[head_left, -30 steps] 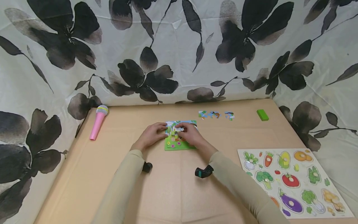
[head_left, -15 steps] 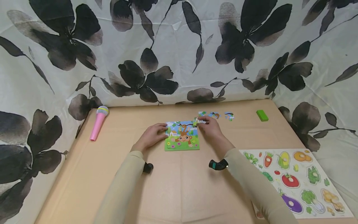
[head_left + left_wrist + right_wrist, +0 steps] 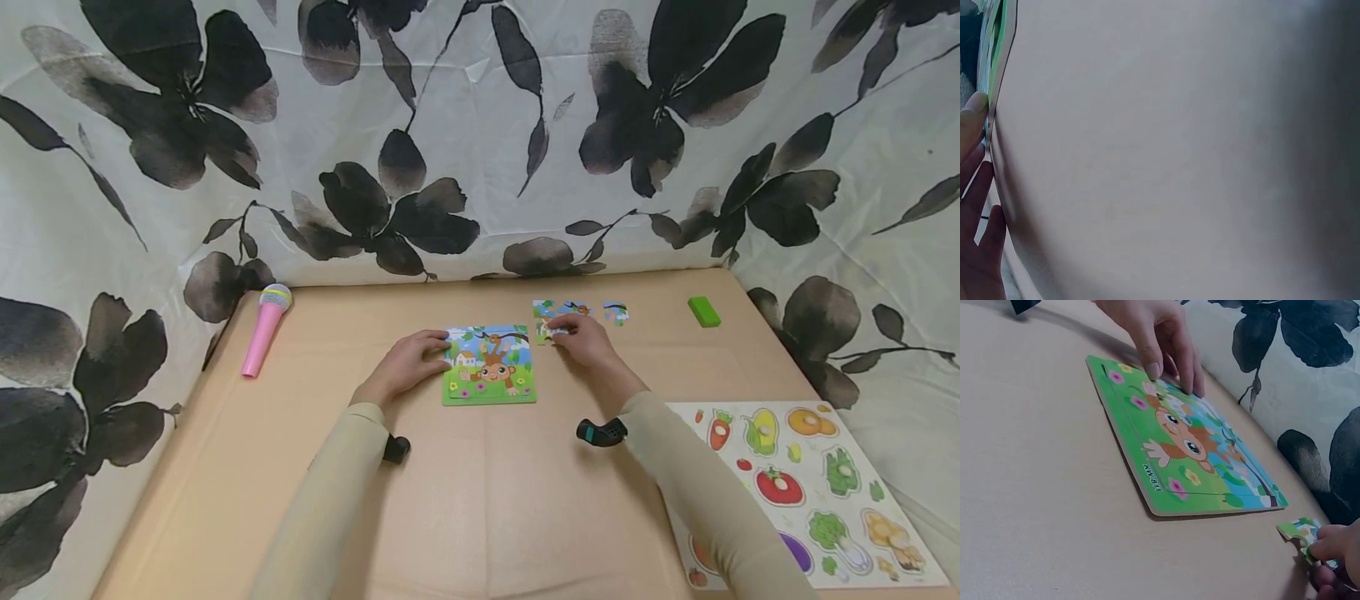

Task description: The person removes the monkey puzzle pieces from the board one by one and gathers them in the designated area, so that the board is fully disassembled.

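Observation:
A monkey picture puzzle board (image 3: 491, 367) with a green border lies flat near the middle of the table. My left hand (image 3: 405, 364) rests at its left side, thumb and fingertips touching the edge; in the left wrist view, the extended fingers (image 3: 975, 200) lie beside that edge. Right of the board, my right hand (image 3: 591, 343) pinches a small jigsaw piece (image 3: 1297, 532) between thumb and fingers, low over the table. Behind that hand lie a blue-and-green piece (image 3: 543, 307), another piece (image 3: 576, 307) partly covered by the fingers, and a third piece (image 3: 617, 313).
A pink toy microphone (image 3: 266, 331) lies at the back left. At the back right is a green block (image 3: 704, 312). A white vegetable puzzle board (image 3: 817, 492) lies at the front right, partly under my right forearm. Floral cloth (image 3: 480, 108) hangs behind the table.
My right hand has moved right from over the board, carrying a piece to the loose pieces, and the monkey picture is uncovered. My left hand stays at the board's edge.

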A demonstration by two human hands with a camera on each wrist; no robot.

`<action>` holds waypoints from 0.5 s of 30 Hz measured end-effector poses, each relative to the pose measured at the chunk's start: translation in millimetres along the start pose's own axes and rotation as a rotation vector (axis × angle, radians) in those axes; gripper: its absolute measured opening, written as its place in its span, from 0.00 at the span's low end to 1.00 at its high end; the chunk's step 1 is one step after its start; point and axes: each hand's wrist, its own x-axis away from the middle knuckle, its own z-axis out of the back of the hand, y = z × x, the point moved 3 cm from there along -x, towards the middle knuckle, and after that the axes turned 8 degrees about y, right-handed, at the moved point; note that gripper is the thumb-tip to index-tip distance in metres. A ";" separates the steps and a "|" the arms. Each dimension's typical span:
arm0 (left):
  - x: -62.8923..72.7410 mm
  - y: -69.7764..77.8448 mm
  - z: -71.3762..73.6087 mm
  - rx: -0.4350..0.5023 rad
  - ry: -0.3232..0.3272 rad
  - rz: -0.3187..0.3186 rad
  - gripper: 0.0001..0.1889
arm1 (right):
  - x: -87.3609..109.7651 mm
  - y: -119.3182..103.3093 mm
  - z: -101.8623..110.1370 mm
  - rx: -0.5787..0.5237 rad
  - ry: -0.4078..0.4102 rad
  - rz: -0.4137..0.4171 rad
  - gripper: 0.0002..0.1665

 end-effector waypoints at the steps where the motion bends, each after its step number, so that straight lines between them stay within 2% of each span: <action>1: 0.0 -0.4 0.0 -0.002 -0.001 -0.001 0.22 | -1.0 0.2 -1.4 0.005 0.004 0.002 0.15; 8: -0.2 -2.0 -0.1 -0.007 0.000 -0.008 0.22 | -2.6 -3.0 -7.5 0.054 0.055 0.062 0.13; 15: -0.4 -2.3 -0.6 -0.004 -0.005 0.003 0.22 | -1.5 -4.6 -9.3 0.058 0.067 0.103 0.14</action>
